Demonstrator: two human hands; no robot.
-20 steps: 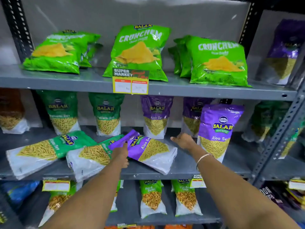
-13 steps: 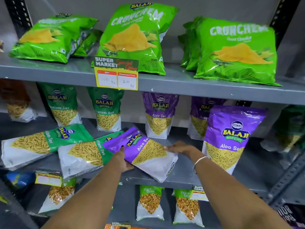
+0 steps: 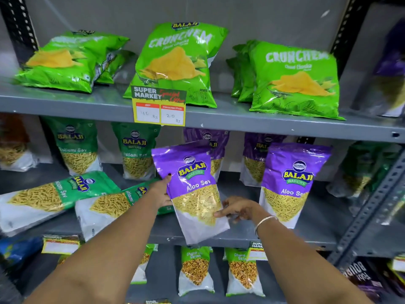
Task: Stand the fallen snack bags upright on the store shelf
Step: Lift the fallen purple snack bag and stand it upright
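— So, nearest first: what do the hands have?

— Both grip the purple bag. The left hand clamps its left edge, thumb on the front. The right hand holds the lower right edge, fingers curled round it, a bangle on the wrist.

— Where does the bag sit?

— Near upright, top tilted a little left, its bottom hanging over the front lip of the middle shelf. Half a second ago it lay slanted flat on that shelf; now it is raised, and the hands have shifted from its top and far edge to its sides.

— Room around it?

— Bare shelf lies to its right, up to the standing purple bag, which is near but apart. On the left, two green bags lie fallen, the nearer one passing behind the left hand.

— And behind?

— A back row stands upright: green packs, then purple packs, one partly hidden by the held bag. Above, the upper shelf edge carries a price tag, close over the held bag's top. Crunchem bags sit up there.
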